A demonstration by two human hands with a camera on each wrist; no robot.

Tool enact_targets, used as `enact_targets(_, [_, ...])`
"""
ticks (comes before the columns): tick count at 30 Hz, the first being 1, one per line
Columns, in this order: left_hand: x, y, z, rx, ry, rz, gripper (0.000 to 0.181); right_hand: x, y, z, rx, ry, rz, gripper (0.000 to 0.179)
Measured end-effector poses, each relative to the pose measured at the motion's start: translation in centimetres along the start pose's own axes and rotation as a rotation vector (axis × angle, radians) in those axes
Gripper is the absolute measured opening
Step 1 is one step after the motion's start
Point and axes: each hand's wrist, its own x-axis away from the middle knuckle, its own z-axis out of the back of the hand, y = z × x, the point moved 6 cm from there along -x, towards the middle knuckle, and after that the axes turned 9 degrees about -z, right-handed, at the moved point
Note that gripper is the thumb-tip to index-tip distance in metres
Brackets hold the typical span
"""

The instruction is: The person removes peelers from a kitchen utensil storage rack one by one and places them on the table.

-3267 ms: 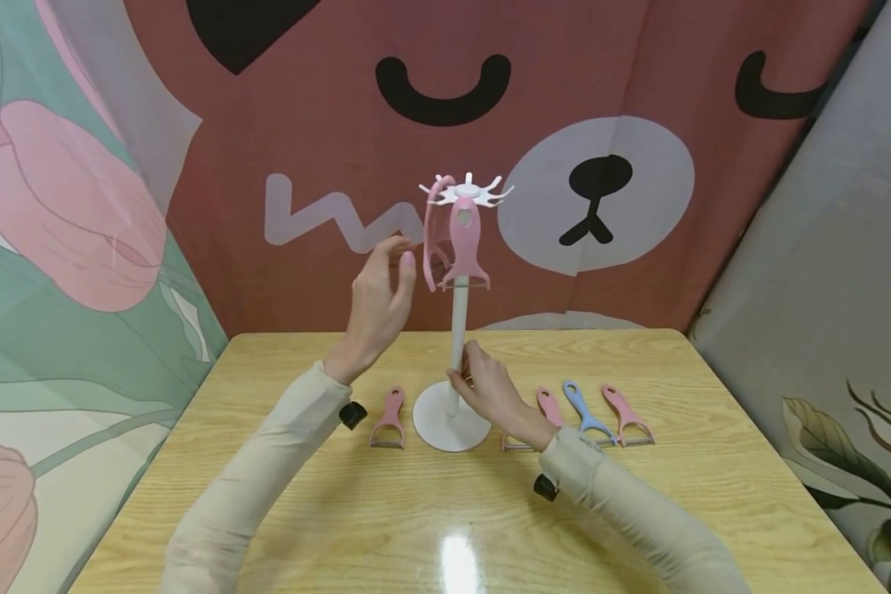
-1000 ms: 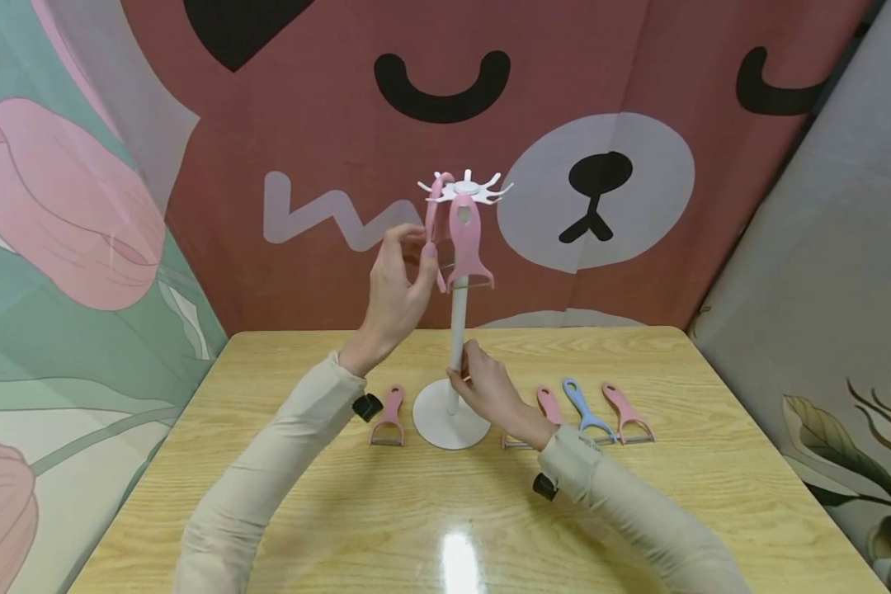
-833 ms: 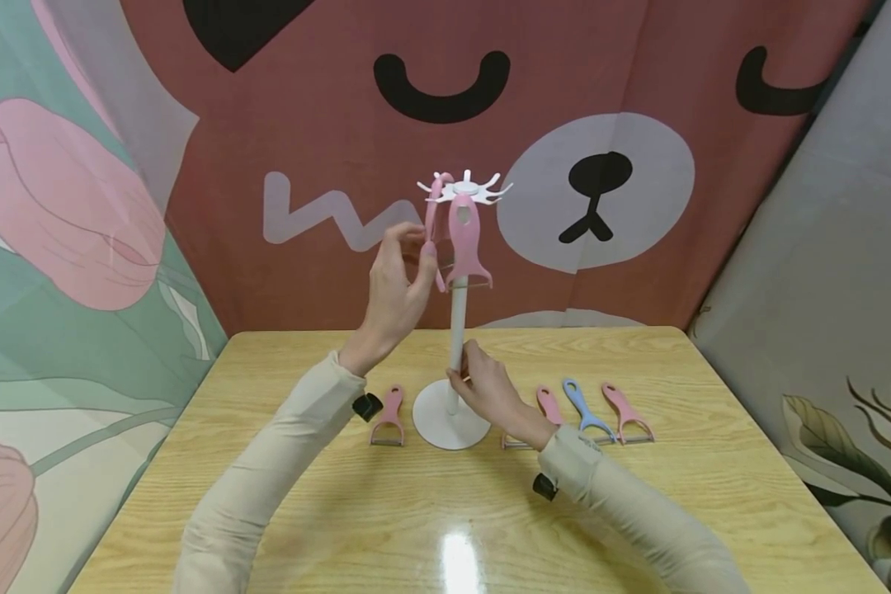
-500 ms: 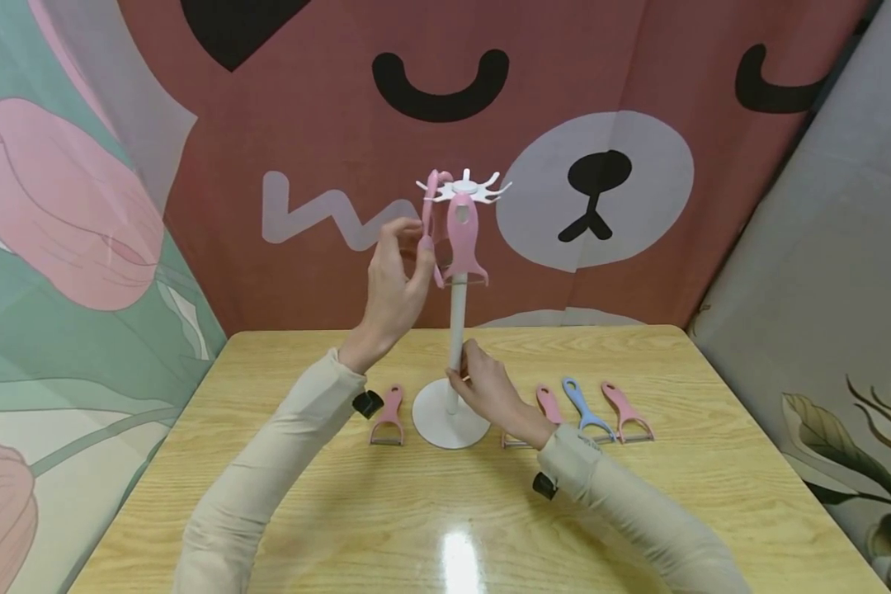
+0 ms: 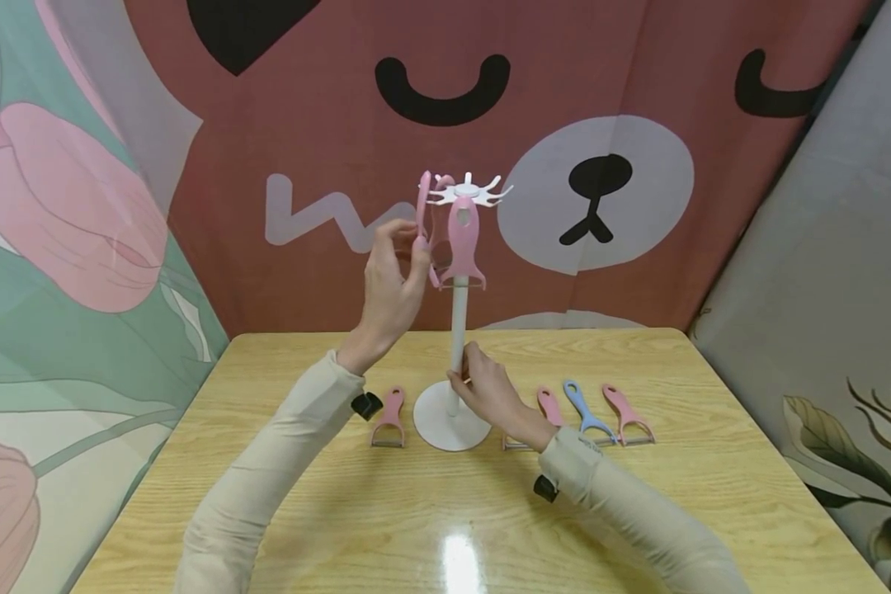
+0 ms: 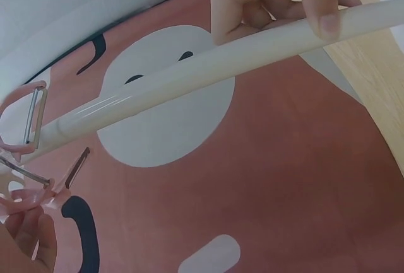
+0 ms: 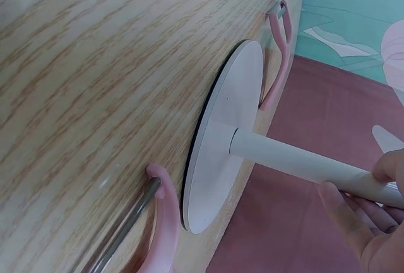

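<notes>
stand (image 5: pixel 459 313) on table (image 5: pixel 356 511) | 1 peeler (image 5: pixel 393 408) left of base (image 5: pixel 436 421) | 3 peelers (image 5: pixel 579 405) right | front peeler (image 5: pixel 464 247) on stand | cloth (image 5: pixel 327 107) behind table

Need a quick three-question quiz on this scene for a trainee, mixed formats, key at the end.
1. Which hand grips the stand's white pole?
2. True or false: on the table, the blue peeler lies between two pink peelers.
3. Fill in the color: the left hand pinches a ____ peeler.

Key: 1. The right hand. 2. True. 3. Pink.
</notes>
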Motion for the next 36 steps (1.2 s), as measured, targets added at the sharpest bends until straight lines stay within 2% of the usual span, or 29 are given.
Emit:
enact_targets(14, [0.6, -0.3, 0.3, -0.004, 0.015, 0.022, 0.025, 0.1, 0.4, -0.2, 0.006, -0.014, -0.019, 0.021])
enact_targets(21, [0.8, -0.5, 0.4, 0.035, 0.031, 0.006, 0.021, 0.2, 0.5, -0.2, 0.006, -0.011, -0.009, 0.02])
enact_targets(25, [0.9, -0.5, 0.5, 0.048, 0.039, 0.024, 0.022, 0.1, 0.5, -0.2, 0.003, -0.011, -0.009, 0.02])
enact_targets(28, [0.7, -0.1, 0.6, 0.04, 0.041, 0.037, 0.023, 0.1, 0.5, -0.3, 0.004, -0.005, -0.01, 0.02])
enact_targets(34, [0.1, 2.3, 1.4, 0.027, 0.037, 0.047, 0.02, 0.0, 0.4, -0.3, 0.007, -0.005, -0.011, 0.02])
enact_targets(36, [0.2, 2.1, 1.5, 0.038, 0.044, 0.051, 0.019, 0.0, 0.3, -0.3, 0.006, -0.008, -0.01, 0.02])
